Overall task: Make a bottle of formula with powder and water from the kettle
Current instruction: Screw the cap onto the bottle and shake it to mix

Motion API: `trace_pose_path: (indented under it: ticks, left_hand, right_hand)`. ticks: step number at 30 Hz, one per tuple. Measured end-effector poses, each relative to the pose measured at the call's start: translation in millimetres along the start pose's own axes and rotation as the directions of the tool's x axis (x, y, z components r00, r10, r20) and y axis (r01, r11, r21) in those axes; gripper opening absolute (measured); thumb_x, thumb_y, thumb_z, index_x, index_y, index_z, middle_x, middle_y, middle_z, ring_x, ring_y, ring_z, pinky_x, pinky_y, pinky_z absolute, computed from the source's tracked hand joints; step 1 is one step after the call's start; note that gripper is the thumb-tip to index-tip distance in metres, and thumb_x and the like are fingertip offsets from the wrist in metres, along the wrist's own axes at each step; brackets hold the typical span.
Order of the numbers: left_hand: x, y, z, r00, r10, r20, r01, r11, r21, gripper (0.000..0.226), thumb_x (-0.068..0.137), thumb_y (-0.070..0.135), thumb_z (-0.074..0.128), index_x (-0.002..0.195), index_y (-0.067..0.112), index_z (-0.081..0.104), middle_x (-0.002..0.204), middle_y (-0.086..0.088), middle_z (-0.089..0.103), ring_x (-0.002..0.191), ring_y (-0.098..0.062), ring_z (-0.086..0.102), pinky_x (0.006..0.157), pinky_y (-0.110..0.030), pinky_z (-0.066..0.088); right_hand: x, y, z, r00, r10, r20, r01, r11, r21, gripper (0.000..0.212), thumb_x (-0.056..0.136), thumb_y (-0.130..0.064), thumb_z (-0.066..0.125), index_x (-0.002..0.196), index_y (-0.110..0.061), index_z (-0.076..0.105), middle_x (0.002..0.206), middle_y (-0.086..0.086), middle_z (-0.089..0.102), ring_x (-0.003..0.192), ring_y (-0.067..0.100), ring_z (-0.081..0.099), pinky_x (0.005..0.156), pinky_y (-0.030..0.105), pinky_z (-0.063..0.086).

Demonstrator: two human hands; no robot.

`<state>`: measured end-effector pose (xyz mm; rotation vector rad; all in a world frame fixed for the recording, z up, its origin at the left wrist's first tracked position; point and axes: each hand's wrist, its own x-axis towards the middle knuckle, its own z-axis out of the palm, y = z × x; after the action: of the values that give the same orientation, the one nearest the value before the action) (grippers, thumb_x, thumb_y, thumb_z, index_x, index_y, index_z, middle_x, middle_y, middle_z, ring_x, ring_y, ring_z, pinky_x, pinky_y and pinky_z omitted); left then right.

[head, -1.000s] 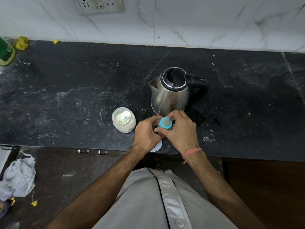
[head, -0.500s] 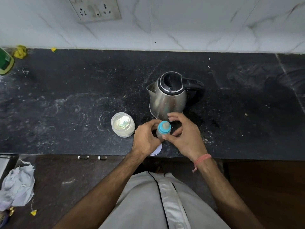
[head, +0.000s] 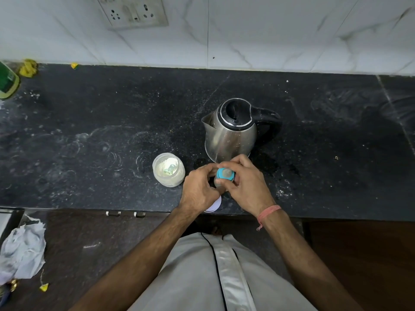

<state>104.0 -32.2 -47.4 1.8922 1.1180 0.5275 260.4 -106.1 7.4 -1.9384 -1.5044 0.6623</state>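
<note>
— Bottle [head: 219, 184]?
— At counter [head: 89, 131] edge, before kettle [head: 231, 131]. Left hand [head: 199, 187] grips it; right hand [head: 244, 182], open a moment ago, pinches cap [head: 225, 173] again.
— Meaning?
— Cap turning; probably unscrewing or sealing.

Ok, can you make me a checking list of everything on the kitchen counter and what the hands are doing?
Surface: black speckled stone counter, dusted with white powder and ring marks.
Job's things: small baby bottle with blue teat ring, upright near the front edge; steel electric kettle with black lid and handle behind it; open clear jar of white powder to its left, scoop inside.
Clutter: green container and yellow scraps far left; white round lid under the hands.
Grips: left hand holds the bottle body; right hand pinches the ring.
Cables: nothing seen.
Surroundings: white marble wall, wall socket plate, crumpled white cloth on the floor.
</note>
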Motion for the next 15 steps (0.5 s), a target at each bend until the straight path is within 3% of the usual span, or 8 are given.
trace_pose_path:
  ticks: [4,10,12,15]
  left_hand:
    - [1.6,-3.2,0.7,1.0,-0.006,0.015,0.006,1.0,-0.013,0.051,0.08,0.03,0.096,0.128,0.031,0.078,0.114,0.022,0.083,0.107,0.009,0.076,0.095,-0.03,0.065]
    - [3.0,-6.9,2.2,0.999,-0.025,0.02,0.025,1.0,-0.016,0.06,0.077,0.033,0.099,0.133,0.031,0.078,0.118,0.022,0.083,0.11,0.01,0.075,0.1,-0.031,0.064]
    - [3.2,-6.8,1.6,0.999,-0.026,0.027,0.027,0.999,-0.028,0.058,0.077,0.032,0.096,0.132,0.031,0.078,0.117,0.022,0.083,0.11,0.009,0.076,0.1,-0.034,0.065]
    - [2.5,-5.8,0.1,1.0,-0.014,0.025,0.014,0.999,-0.034,0.05,0.078,0.027,0.089,0.127,0.031,0.079,0.114,0.023,0.083,0.106,0.008,0.077,0.096,-0.036,0.066]
  right_hand:
    - [1.3,1.8,-9.4,0.99,-0.13,0.052,0.137,0.98,-0.144,0.044,0.093,-0.022,0.087,0.135,-0.031,0.076,0.124,-0.019,0.061,0.116,0.011,0.051,0.101,0.03,0.053]
    - [11.8,-6.0,-21.9,0.978,-0.063,0.197,0.109,0.966,-0.234,0.054,0.096,-0.021,0.083,0.146,-0.031,0.065,0.138,-0.016,0.063,0.126,0.011,0.052,0.11,0.036,0.05]
    - [15.0,-8.0,-22.8,0.975,-0.05,0.218,0.108,0.958,-0.265,0.049,0.096,-0.031,0.083,0.142,-0.03,0.066,0.133,-0.014,0.063,0.123,0.013,0.055,0.108,0.04,0.052]
    - [17.9,-14.4,-22.9,0.984,0.033,0.177,0.027,0.945,-0.327,0.046,0.091,-0.058,0.081,0.123,-0.028,0.068,0.114,-0.009,0.059,0.104,0.019,0.064,0.092,0.041,0.058]
